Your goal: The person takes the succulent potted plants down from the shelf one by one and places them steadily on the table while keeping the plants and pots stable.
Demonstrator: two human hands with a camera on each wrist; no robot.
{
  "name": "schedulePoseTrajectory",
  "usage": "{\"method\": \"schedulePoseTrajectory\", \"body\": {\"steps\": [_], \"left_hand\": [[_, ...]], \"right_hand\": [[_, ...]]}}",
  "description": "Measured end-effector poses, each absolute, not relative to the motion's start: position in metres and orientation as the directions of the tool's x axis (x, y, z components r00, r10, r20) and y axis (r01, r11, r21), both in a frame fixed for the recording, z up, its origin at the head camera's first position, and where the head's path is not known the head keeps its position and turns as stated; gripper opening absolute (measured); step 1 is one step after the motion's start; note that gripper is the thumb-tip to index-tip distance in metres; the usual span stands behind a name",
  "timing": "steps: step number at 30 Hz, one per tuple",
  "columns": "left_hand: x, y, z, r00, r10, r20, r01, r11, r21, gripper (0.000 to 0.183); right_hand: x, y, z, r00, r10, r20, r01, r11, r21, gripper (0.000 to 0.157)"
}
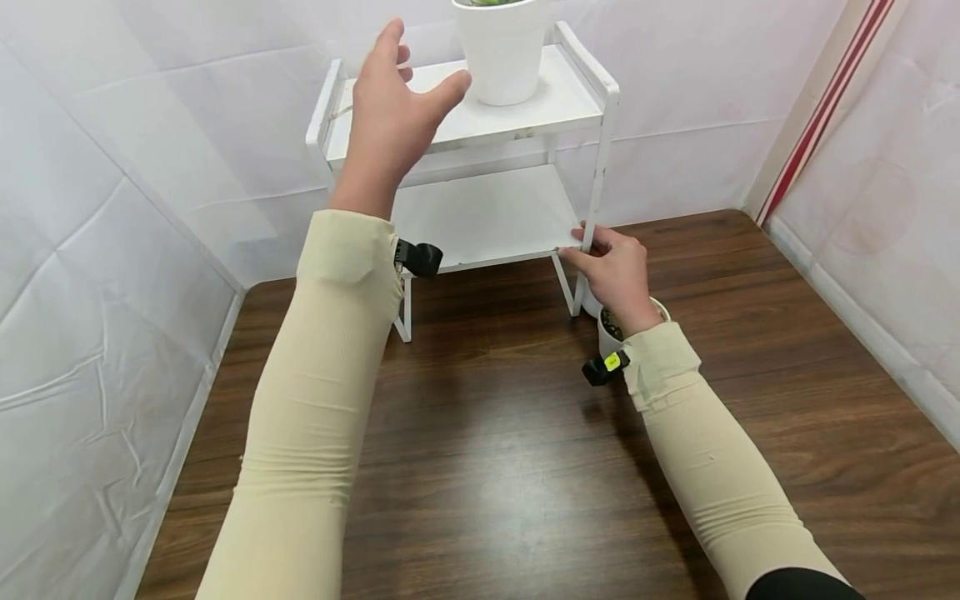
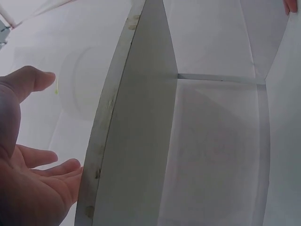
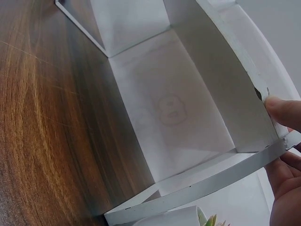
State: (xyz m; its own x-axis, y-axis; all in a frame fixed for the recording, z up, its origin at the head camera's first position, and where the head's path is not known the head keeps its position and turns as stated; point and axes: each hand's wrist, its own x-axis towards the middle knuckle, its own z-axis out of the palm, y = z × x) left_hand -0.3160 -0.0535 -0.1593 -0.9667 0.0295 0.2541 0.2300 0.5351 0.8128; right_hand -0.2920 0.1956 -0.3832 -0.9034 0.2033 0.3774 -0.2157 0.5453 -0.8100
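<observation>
A white two-tier shelf rack (image 1: 487, 212) stands against the back sheet. On its upper tier is a white plant pot (image 1: 501, 54) with a little green showing. My left hand (image 1: 393, 117) is raised in front of that tier, left of the pot, thumb spread from the fingers and nothing held. In the left wrist view the fingers (image 2: 61, 172) come close to the tier's edge; contact cannot be told. My right hand (image 1: 618, 271) grips the rack at its right front post, with the thumb (image 3: 282, 110) on the lower tier's front edge.
Beside the rack's right legs, partly hidden by my right wrist, a smaller white pot (image 1: 609, 340) holds a plant. Everything stands on a dark wooden tabletop (image 1: 487, 467). White sheets (image 1: 90, 275) wall off the back and sides; a red-striped strip (image 1: 821, 108) runs down the back right corner.
</observation>
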Motion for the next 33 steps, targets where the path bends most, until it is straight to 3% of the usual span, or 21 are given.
{"method": "schedulePoseTrajectory", "body": {"steps": [33], "left_hand": [[-0.333,-0.016,-0.144,-0.983,0.142,0.118,0.174,0.488,0.855,0.092]], "right_hand": [[-0.285,0.197,-0.382,-0.905,0.215,0.367,-0.205,0.535,-0.820,0.043]]}}
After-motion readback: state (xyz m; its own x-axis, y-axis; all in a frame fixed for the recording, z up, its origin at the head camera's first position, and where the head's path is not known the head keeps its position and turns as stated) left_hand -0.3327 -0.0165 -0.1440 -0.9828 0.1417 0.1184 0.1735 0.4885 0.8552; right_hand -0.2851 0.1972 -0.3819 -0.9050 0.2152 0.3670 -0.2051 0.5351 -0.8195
